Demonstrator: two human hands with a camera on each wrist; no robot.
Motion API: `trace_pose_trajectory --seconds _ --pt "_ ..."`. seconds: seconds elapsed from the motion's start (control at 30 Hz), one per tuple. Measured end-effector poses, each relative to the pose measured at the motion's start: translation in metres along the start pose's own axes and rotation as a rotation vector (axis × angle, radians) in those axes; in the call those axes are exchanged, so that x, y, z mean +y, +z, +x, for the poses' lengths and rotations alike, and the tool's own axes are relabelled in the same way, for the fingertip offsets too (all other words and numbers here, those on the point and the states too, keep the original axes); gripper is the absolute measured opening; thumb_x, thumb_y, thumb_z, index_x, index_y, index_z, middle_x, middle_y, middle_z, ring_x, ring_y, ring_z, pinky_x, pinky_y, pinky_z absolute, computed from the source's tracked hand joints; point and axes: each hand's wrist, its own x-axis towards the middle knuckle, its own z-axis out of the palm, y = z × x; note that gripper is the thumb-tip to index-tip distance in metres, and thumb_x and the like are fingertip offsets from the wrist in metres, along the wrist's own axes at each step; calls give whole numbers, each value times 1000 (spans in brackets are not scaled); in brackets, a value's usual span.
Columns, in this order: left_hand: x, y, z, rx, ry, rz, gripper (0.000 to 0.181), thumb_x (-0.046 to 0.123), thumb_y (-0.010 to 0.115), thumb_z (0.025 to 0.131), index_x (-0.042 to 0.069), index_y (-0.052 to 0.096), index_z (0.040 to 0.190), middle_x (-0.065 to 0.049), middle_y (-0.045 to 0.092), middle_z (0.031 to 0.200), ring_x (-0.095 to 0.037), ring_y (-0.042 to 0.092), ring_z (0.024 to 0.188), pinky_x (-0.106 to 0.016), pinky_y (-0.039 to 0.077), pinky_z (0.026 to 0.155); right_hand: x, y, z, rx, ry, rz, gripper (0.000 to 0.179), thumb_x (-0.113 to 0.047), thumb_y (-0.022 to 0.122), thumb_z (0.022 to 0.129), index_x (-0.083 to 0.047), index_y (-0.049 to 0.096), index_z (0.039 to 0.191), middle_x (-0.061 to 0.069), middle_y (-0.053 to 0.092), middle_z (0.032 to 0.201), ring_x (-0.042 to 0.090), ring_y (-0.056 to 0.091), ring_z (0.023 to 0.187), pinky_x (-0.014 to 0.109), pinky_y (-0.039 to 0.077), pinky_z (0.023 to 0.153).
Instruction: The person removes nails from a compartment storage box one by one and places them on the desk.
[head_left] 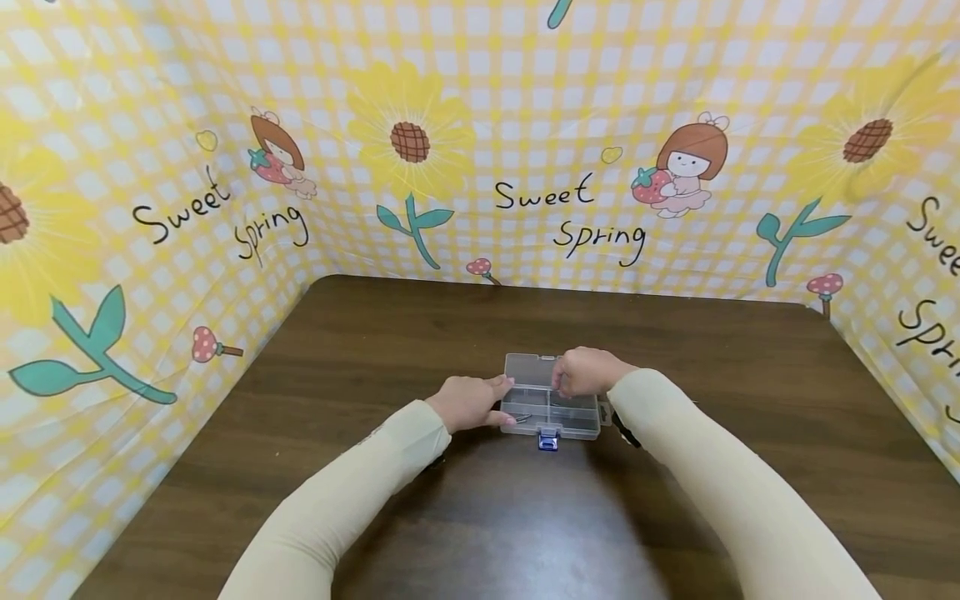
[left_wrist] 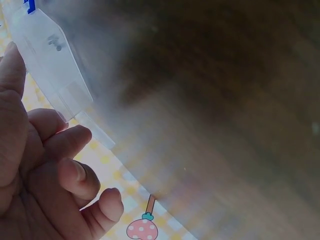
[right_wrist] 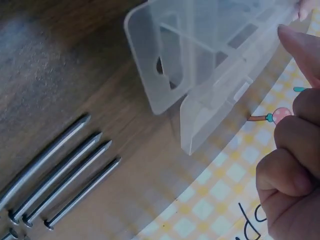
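Note:
A clear plastic compartment box point(head_left: 573, 414) lies on the table with its lid point(head_left: 525, 368) folded back and a blue latch point(head_left: 548, 442) at its front. My left hand point(head_left: 468, 402) grips the box's left end between thumb and fingers; its other fingers are loosely bent in the left wrist view. Thin metal pieces point(head_left: 522, 418) lie in the front left compartment. Over the back right compartment is my right hand point(head_left: 588, 372), fingers curled and pointing down. Whatever may be between its fingertips is hidden. Several steel nails point(right_wrist: 62, 175) lie beside the box in the right wrist view.
The brown wooden table point(head_left: 390, 333) is bounded at the back and sides by a yellow checked cloth point(head_left: 450, 225) with printed flowers and figures. A hanging tab point(right_wrist: 167, 60) sticks out from the box's right end, towards the nails.

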Motion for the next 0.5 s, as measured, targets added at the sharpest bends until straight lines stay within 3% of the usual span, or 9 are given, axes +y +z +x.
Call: trace_pose_trajectory --seconds 0.33,0.5 --pt "0 1 0 -8 2 -15 73 56 54 89 12 42 146 -3 44 146 -23 59 116 -40 52 79 3 14 3 -68 23 -64 18 -3 70 82 -12 76 97 3 71 103 21 64 97 38 51 80" --pt "0 1 0 -2 -1 -10 72 56 54 89 13 43 146 -3 44 146 -23 58 116 -39 52 79 1 17 5 -62 11 -106 16 -2 69 82 -12 76 91 0 71 97 15 61 84 35 51 77"
